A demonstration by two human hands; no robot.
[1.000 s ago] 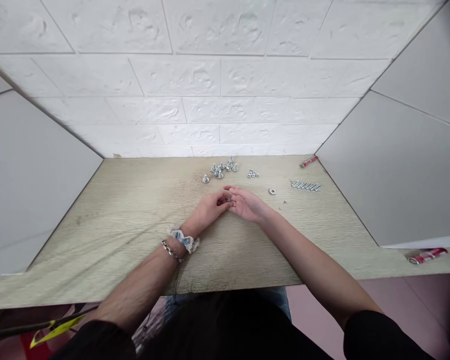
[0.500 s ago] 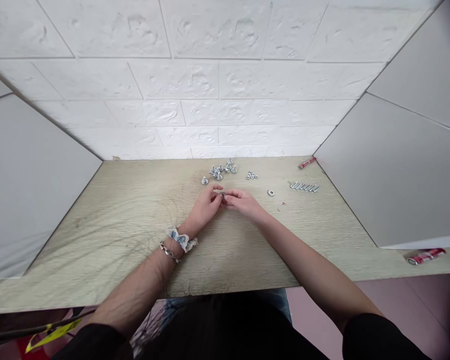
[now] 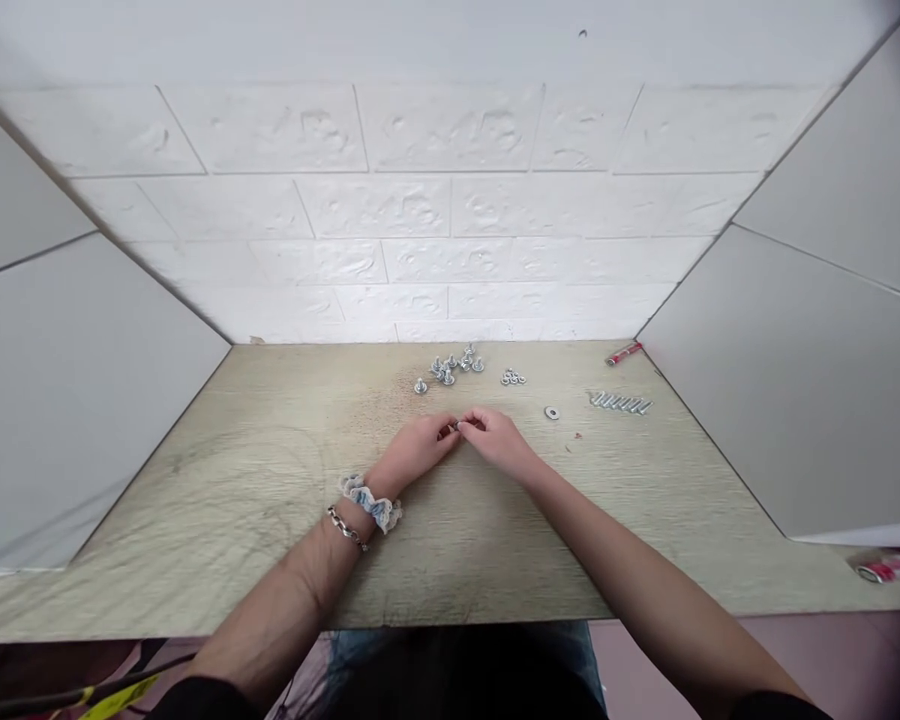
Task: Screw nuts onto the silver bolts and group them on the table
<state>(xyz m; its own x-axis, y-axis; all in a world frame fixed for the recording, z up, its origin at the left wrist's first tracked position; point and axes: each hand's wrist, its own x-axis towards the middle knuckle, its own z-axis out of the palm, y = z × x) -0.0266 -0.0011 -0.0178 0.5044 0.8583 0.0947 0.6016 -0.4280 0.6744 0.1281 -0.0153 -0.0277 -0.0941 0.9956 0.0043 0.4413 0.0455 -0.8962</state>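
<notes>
My left hand [image 3: 418,448] and my right hand [image 3: 497,440] meet above the middle of the table, fingertips pinched together around a small metal fastener [image 3: 457,425]. The fingers cover most of it, so its exact kind is unclear. Just beyond them, several bolts with washers [image 3: 448,376] stand head-down in a loose cluster, and a single bolt [image 3: 421,386] sits apart to the left. A small pile of nuts [image 3: 513,377] lies to the right of the cluster. Closer to my right hand rests one flat washer [image 3: 552,412].
Several screws [image 3: 620,403] lie in a row on the right of the wooden table [image 3: 270,410]. Red tubes, one far back [image 3: 623,353] and one near the front [image 3: 892,566], rest at the right side. White brick wall behind; grey panels flank both sides.
The camera view has tilted up, so everything appears lower. My hands stay together, fingers shifted on the small metal piece, which is now more covered. The loose hardware stays put.
</notes>
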